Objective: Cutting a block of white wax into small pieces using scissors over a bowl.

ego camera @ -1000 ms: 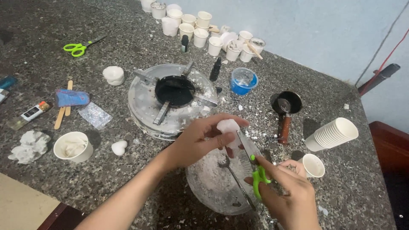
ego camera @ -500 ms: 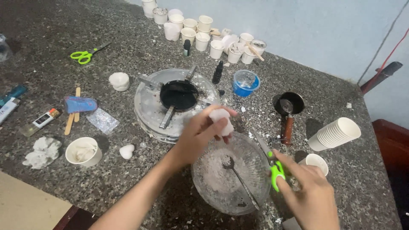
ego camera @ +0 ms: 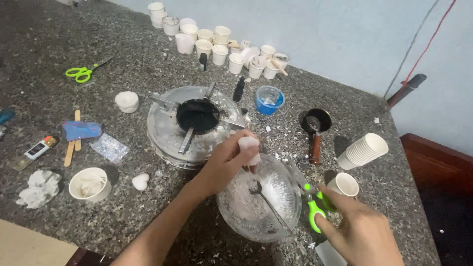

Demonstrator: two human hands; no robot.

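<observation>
My left hand [ego camera: 227, 160] grips a small white wax block [ego camera: 249, 146] over the far rim of a clear glass bowl [ego camera: 236, 222]. White flakes and a metal spoon [ego camera: 268, 203] lie inside the bowl. At the bowl's right side my right hand [ego camera: 360, 231] holds green-handled scissors [ego camera: 312, 205], blades pointing up-left toward the block. The blades are apart from the block.
A round gas burner [ego camera: 197, 120] stands just behind the bowl. Around it are a blue cup [ego camera: 269, 100], a small black pan [ego camera: 315, 123], stacked paper cups [ego camera: 363, 150], a single cup [ego camera: 343, 184], several cups [ego camera: 217, 47] at the wall, another green scissors [ego camera: 84, 72] and a white heart shape [ego camera: 140, 181].
The right hand with the scissors has drawn back to the bowl's right side, away from the white block. The view shifted, so the bowl now sits more central.
</observation>
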